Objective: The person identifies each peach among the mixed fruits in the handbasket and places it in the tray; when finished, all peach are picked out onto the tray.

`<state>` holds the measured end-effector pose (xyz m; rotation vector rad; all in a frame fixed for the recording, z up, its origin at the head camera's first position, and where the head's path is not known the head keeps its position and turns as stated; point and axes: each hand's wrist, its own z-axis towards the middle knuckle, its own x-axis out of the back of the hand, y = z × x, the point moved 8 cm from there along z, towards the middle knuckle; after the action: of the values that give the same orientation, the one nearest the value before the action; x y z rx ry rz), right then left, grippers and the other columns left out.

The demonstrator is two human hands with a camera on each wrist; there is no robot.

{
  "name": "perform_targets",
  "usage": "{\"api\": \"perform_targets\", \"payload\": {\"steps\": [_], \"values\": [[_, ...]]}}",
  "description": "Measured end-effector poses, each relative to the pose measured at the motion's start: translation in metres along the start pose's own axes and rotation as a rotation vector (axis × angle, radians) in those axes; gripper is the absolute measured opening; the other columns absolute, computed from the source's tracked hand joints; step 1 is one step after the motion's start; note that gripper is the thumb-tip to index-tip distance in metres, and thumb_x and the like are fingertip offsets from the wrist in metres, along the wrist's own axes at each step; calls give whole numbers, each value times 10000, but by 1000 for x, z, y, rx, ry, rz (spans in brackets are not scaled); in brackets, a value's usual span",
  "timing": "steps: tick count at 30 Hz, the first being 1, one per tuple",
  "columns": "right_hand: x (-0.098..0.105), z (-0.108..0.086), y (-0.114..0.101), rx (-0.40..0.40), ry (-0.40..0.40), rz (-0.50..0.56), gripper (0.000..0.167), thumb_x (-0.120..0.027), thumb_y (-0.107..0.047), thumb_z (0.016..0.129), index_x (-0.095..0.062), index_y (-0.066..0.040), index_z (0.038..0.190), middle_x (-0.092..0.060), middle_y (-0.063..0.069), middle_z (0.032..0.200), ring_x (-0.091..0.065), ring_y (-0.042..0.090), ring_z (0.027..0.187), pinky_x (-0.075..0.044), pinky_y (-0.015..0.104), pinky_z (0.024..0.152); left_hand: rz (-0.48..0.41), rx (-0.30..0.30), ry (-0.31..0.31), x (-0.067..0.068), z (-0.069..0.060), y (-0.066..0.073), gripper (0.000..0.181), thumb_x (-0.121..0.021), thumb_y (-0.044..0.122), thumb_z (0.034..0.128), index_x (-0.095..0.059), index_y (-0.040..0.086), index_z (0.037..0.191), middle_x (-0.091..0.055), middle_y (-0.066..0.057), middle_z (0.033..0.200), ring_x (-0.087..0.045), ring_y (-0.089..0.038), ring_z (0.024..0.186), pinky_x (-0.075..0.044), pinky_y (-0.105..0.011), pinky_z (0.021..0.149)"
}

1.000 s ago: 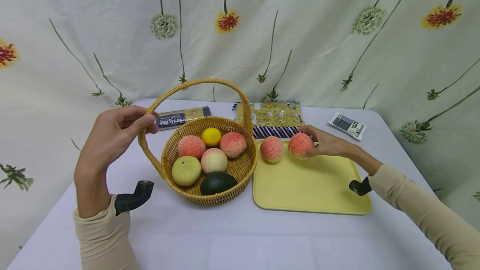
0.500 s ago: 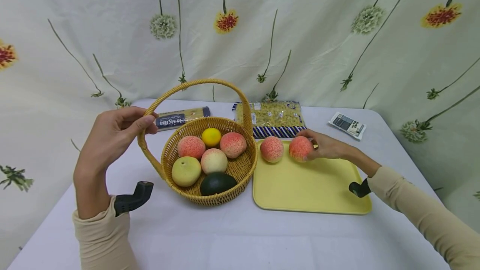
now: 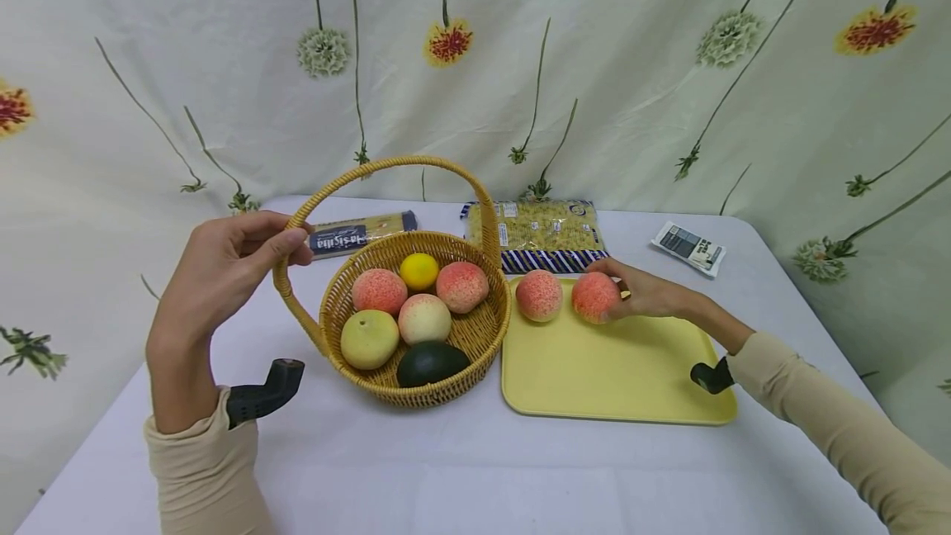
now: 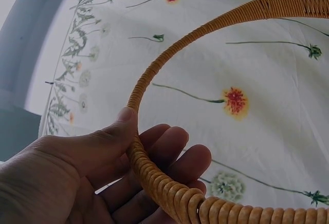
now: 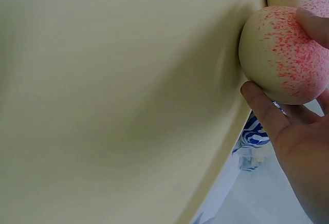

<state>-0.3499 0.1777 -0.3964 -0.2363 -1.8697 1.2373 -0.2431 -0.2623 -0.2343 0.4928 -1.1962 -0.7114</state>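
My left hand (image 3: pixel 211 271) grips the left side of the wicker basket's handle (image 4: pixel 157 180), thumb on one side and fingers curled round the other. The basket (image 3: pixel 499 329) stands on the table with several fruits inside: reddish peaches (image 3: pixel 380 291), a pale peach (image 3: pixel 424 319), a yellow lemon (image 3: pixel 419 272), a yellow-green round fruit (image 3: pixel 369 339) and a dark green avocado (image 3: pixel 432 364). On the yellow tray (image 3: pixel 609 378), my right hand (image 3: pixel 650 291) holds a red-speckled peach (image 5: pixel 280 59) between thumb and fingers. Another peach (image 3: pixel 539 296) lies just left of it.
Behind the tray lies a clear bag of pasta (image 3: pixel 537 229) with a blue-striped end. A blue-and-yellow pasta packet (image 3: pixel 360 234) is behind the basket on the left. A small white packet (image 3: pixel 689 249) lies at the back right. A flowered cloth (image 3: pixel 594 89) hangs behind the table.
My right hand has lowered slightly with the peach, bringing it down onto the tray beside the other peach. The left hand and the basket stay where they were.
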Motion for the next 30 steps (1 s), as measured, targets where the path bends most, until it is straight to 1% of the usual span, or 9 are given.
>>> {"api": "perform_targets", "payload": {"steps": [3, 10, 16, 20, 30], "values": [[-1, 1, 0, 13, -7, 8, 673, -700, -78, 818, -326, -7, 1373, -368, 240, 1388, -511, 351, 1116, -495, 369, 846, -1, 0, 1, 0, 0, 0, 295, -597, 334, 949, -667, 91, 1101, -694, 26, 825, -623, -85, 796, -440, -200, 690], [-3, 0, 0, -2, -24, 8, 682, -685, -106, 838, -308, -6, 1398, -368, 239, 1398, -506, 353, 1135, -489, 375, 857, -2, 6, -2, 0, 0, -1, 307, -596, 346, 947, -665, 94, 1109, -696, 24, 830, -624, -85, 803, -444, -197, 700], [-4, 0, 0, 2, -24, 0, 673, -668, -116, 842, -312, -8, 1402, -377, 227, 1400, -494, 351, 1153, -484, 371, 860, -8, -5, -2, 0, 0, 0, 308, -600, 346, 945, -666, 90, 1104, -698, 11, 831, -622, -83, 803, -437, -192, 707], [-4, 0, 0, 2, -27, -13, 686, -664, -134, 846, -306, -7, 1417, -366, 224, 1414, -484, 356, 1169, -481, 384, 866, -9, -9, -2, 0, 0, 0, 309, -599, 344, 946, -665, 89, 1106, -700, -7, 835, -621, -87, 802, -438, -192, 705], [-4, -1, 2, -16, -32, -25, 720, -659, -170, 851, -283, -21, 1447, -340, 227, 1437, -476, 376, 1185, -483, 418, 881, -13, -10, -4, 0, 0, 1, 304, -598, 335, 948, -662, 86, 1110, -696, 11, 826, -623, -89, 797, -444, -191, 696]]}}
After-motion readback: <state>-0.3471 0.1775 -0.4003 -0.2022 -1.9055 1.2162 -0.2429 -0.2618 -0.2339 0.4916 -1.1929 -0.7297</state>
